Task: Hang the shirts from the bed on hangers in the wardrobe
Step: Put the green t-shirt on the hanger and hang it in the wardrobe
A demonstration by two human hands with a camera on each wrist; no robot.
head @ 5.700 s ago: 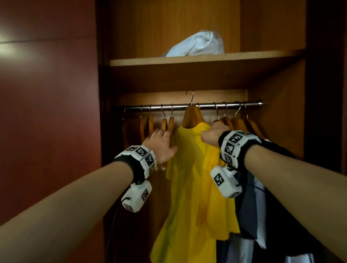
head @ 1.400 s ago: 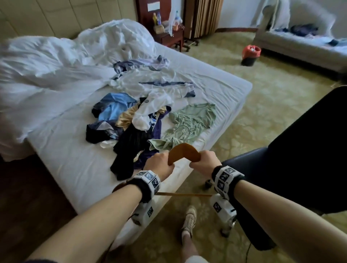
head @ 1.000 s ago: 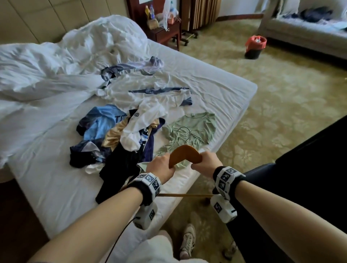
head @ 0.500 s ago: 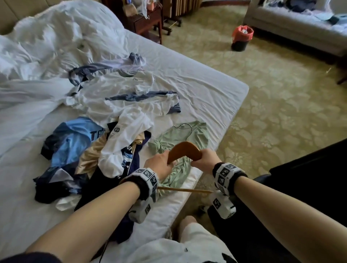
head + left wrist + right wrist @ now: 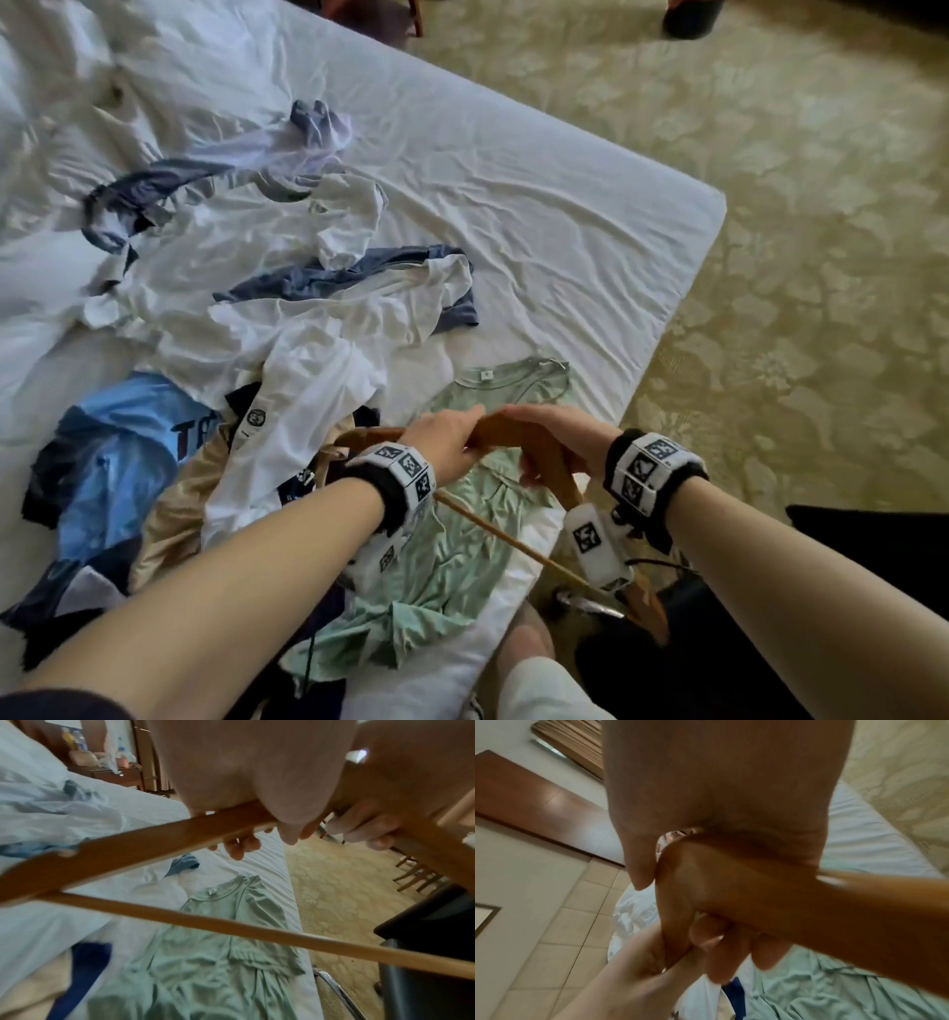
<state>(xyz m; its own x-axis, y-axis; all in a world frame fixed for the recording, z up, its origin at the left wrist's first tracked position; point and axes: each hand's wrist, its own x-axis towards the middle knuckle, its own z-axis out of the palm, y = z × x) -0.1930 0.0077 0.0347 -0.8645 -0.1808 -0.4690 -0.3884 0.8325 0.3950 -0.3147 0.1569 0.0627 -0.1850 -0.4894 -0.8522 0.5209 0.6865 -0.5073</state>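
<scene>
Both hands hold one wooden hanger (image 5: 506, 436) low over the bed's near corner. My left hand (image 5: 449, 442) grips its left shoulder, my right hand (image 5: 552, 437) grips the right shoulder. The hanger's bar (image 5: 513, 539) slants down to the right. In the left wrist view the hanger (image 5: 159, 833) crosses the frame and my left fingers (image 5: 239, 845) curl round it. In the right wrist view the hanger (image 5: 795, 902) fills the middle. A pale green shirt (image 5: 462, 555) lies flat under the hanger, its collar (image 5: 226, 888) pointing away. A heap of white, blue, tan and dark shirts (image 5: 221, 390) lies to its left.
The white bed (image 5: 565, 216) ends at a corner to the right, with patterned carpet (image 5: 796, 257) beyond. A black chair (image 5: 847, 591) stands at the lower right, close to my right arm. My knee (image 5: 539, 683) shows at the bottom edge. A crumpled duvet (image 5: 77, 77) lies at the back left.
I have turned from the wardrobe to the bed carrying the hanger. Over the last second I have leaned closer, and the hanger has come down over the green shirt.
</scene>
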